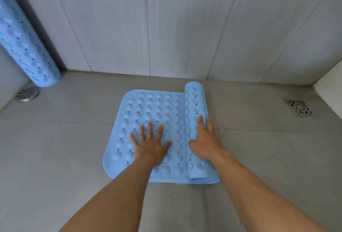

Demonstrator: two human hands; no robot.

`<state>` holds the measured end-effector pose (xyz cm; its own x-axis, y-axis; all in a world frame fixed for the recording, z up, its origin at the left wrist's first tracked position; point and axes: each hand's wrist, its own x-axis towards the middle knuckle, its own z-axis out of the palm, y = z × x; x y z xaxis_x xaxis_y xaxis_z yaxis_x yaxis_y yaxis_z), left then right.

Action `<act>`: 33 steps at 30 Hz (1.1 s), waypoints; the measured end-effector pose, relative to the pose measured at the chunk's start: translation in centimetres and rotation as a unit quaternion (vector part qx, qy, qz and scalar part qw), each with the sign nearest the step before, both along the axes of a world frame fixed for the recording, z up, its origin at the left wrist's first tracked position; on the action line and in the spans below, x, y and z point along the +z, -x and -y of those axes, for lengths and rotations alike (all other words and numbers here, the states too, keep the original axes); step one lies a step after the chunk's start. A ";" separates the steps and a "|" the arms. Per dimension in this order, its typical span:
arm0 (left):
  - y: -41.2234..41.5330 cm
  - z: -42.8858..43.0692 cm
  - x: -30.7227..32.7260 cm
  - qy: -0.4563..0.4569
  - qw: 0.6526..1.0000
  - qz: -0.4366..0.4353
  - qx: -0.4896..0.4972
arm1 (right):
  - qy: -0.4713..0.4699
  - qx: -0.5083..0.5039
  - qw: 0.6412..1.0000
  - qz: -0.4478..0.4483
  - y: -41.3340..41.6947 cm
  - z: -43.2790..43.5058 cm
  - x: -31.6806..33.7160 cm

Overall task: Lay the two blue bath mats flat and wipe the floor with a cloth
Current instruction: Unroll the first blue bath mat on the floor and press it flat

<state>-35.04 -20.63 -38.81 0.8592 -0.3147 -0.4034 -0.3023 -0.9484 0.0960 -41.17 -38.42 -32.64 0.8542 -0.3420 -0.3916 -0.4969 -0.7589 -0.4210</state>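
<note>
A blue bath mat [155, 107] with round bumps and small holes lies partly unrolled on the grey tiled floor [61, 148]. Its left part is flat; its right part is still a roll [195, 102] running front to back. My left hand [149, 144] presses flat on the unrolled part, fingers spread. My right hand [205, 139] rests on top of the roll with its fingers extended, holding nothing. A second blue mat [24, 41], fully rolled, leans upright in the far left corner. No cloth is in view.
A round metal drain [27, 93] sits in the floor at the far left, below the leaning mat. A square patterned drain [298, 107] is at the right. Grey tiled wall [166, 28] rises just behind the mat. A pale ledge [331, 91] is at the right edge.
</note>
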 end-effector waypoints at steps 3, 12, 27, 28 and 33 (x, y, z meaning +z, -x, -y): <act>0.4 1.4 0.9 -0.010 0.999 0.010 -0.032 | 0.005 -0.002 0.999 0.037 0.0 0.7 -0.2; 1.6 2.9 0.3 0.007 1.000 -0.018 -0.011 | 0.130 0.121 0.984 -0.005 0.7 5.0 0.5; 5.6 10.7 0.3 0.042 0.999 0.025 -0.006 | 0.023 0.063 0.998 -0.011 3.5 10.6 0.2; 5.9 11.2 0.0 0.036 0.999 0.031 -0.013 | 0.021 0.063 0.998 -0.009 3.6 10.6 0.0; 6.9 13.2 -0.3 0.024 0.998 0.047 -0.019 | 0.028 0.067 0.997 -0.017 4.1 10.8 -0.8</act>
<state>-41.95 -33.81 -39.08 0.8800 -0.3645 -0.3044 -0.3473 -0.9312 0.1109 -45.24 -49.26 -33.39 0.8802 -0.2483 -0.4045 -0.4034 -0.8405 -0.3616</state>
